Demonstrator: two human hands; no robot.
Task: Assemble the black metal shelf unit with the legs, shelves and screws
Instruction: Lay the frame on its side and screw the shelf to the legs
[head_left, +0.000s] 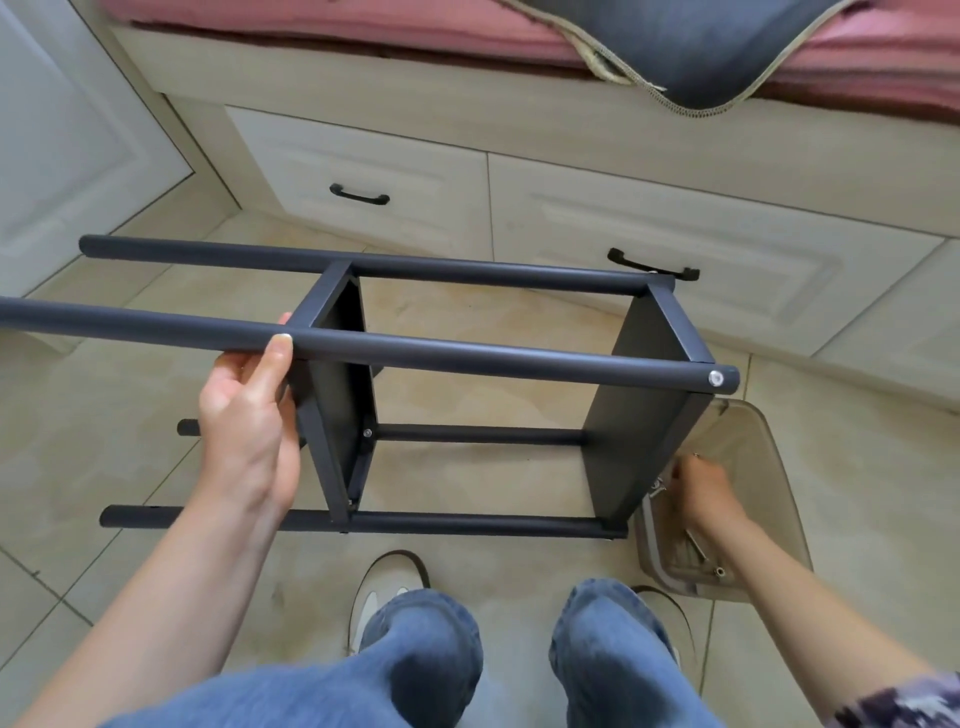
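Observation:
The black metal shelf unit (467, 358) lies on its side on the tiled floor, four round legs running left to right with two flat shelves (644, 410) fixed between them. A silver screw (716, 379) shows at the right end of the near upper leg. My left hand (249, 415) grips that upper leg beside the left shelf, thumb on top. My right hand (698, 483) reaches down into a clear plastic box (748, 467) at the right end of the unit, fingers curled among small hardware; what they hold is hidden.
Pale drawers with black handles (359, 196) under a bed stand just behind the unit. My knees in blue jeans (415, 649) and a shoe (389, 577) are at the bottom. Bare tiled floor lies to the left.

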